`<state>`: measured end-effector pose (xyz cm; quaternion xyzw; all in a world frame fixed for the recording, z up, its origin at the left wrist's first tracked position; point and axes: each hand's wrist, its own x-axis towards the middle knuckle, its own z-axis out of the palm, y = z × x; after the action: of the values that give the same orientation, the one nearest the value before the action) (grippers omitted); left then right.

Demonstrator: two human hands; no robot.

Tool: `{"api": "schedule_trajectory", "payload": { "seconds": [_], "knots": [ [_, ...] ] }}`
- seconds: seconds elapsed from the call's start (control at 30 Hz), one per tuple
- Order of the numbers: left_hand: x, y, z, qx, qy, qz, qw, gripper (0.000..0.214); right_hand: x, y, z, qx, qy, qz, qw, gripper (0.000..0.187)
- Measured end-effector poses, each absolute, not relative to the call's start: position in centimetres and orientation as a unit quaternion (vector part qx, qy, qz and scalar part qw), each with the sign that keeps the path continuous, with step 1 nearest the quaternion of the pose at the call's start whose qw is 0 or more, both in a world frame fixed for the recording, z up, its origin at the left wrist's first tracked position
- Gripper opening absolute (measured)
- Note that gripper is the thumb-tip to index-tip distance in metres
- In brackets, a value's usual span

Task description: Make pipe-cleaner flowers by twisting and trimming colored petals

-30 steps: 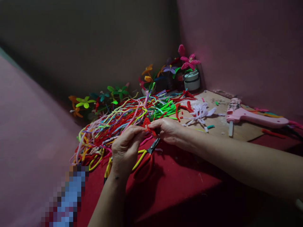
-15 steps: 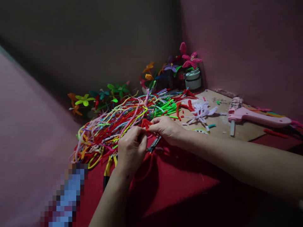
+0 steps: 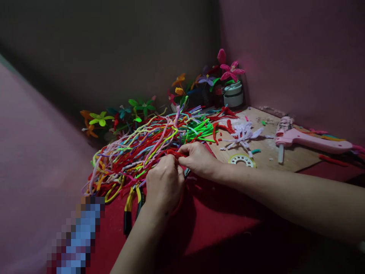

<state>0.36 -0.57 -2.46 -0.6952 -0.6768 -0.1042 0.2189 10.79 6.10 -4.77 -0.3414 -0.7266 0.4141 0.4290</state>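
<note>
A short red pipe cleaner (image 3: 174, 153) runs between my two hands, partly covered by fingers. My left hand (image 3: 164, 182) is closed on its near end, its back turned to the camera. Thumb and fingers of my right hand (image 3: 196, 160) pinch the same red piece from the right. Just behind both hands spreads a big heap of coloured pipe cleaners (image 3: 131, 142). Scissors (image 3: 187, 172) lie on the red cloth below, mostly hidden by my left hand. Pliers with yellow and black handles (image 3: 129, 208) rest left of my left wrist.
A pink glue gun (image 3: 310, 141) lies on a board (image 3: 291, 161) at the right, near a lilac pipe-cleaner shape (image 3: 244, 135) and a tape roll (image 3: 242, 160). Finished flowers (image 3: 232, 70) and a lidded jar (image 3: 233, 95) stand along the walls. Red cloth (image 3: 216, 228) covers the front.
My left hand has moved right and slightly up, closer to my right hand. The red pipe cleaner's raised loop now lies flatter. More of the pliers and tape roll shows.
</note>
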Motion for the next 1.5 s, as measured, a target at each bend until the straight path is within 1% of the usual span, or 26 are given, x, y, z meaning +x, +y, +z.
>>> {"api": "schedule_trajectory", "payload": {
  "seconds": [0.1,0.17,0.37,0.47,0.57,0.63,0.7,0.8,0.9,1.0,1.07,1.1,1.17,1.27,1.33,1.4,1.5],
  "knots": [
    [0.9,-0.7,-2.7,-0.685,-0.68,-0.055,0.256,0.012,10.7,6.0,-4.8,-0.353,-0.734,0.399,0.421,0.016],
    [1.3,-0.8,-2.8,-0.685,-0.675,-0.036,0.273,0.012,10.8,6.0,-4.7,-0.362,-0.721,0.421,0.414,0.016],
    [1.8,-1.0,-2.8,-0.7,-0.66,-0.034,0.271,0.011,10.9,6.1,-4.5,-0.343,-0.622,0.596,0.375,0.012],
    [1.6,-0.9,-2.6,-0.698,-0.674,-0.087,0.225,0.01,11.0,6.1,-4.5,-0.331,-0.613,0.615,0.37,0.012],
    [1.0,-0.8,-2.2,-0.703,-0.679,-0.154,0.145,0.013,11.2,6.2,-4.4,-0.321,-0.625,0.612,0.364,0.009],
    [0.5,-0.7,-2.0,-0.712,-0.665,-0.199,0.102,0.014,11.2,6.3,-4.2,-0.305,-0.617,0.632,0.356,0.007],
    [0.1,-0.6,-1.8,-0.717,-0.648,-0.24,0.089,0.013,11.3,6.3,-4.1,-0.286,-0.596,0.667,0.344,0.007],
    [-0.5,-0.5,-1.8,-0.712,-0.638,-0.274,0.109,0.012,11.2,6.3,-4.1,-0.271,-0.565,0.704,0.335,0.009],
    [-1.1,-0.3,-1.6,-0.71,-0.634,-0.29,0.1,0.015,11.1,6.5,-4.1,-0.279,-0.54,0.704,0.367,0.011],
    [-1.8,-0.1,-1.4,-0.716,-0.622,-0.315,0.023,0.018,11.1,6.9,-4.0,-0.281,-0.506,0.712,0.398,0.01],
    [-2.3,0.2,-1.4,-0.724,-0.604,-0.333,-0.023,0.015,11.1,7.0,-3.9,-0.28,-0.496,0.715,0.404,0.009],
    [-2.5,0.3,-1.4,-0.733,-0.589,-0.34,-0.029,0.012,11.1,7.1,-3.9,-0.282,-0.496,0.714,0.406,0.009],
    [-2.7,0.4,-1.5,-0.756,-0.558,-0.343,0.0,0.01,11.2,7.0,-3.8,-0.286,-0.503,0.707,0.407,0.009],
    [-2.4,0.3,-1.6,-0.775,-0.544,-0.301,0.117,0.013,11.2,6.8,-3.7,-0.294,-0.525,0.688,0.406,0.009],
    [-1.9,0.0,-1.8,-0.771,-0.557,-0.229,0.205,0.017,11.3,6.6,-3.7,-0.308,-0.547,0.669,0.398,0.01],
    [-1.4,-0.3,-1.9,-0.766,-0.564,-0.147,0.272,0.019,11.3,6.4,-3.8,-0.33,-0.566,0.649,0.387,0.011],
    [-0.7,-0.6,-2.0,-0.766,-0.557,-0.066,0.316,0.02,11.3,6.4,-4.0,-0.336,-0.572,0.644,0.381,0.01]
  ]
}}
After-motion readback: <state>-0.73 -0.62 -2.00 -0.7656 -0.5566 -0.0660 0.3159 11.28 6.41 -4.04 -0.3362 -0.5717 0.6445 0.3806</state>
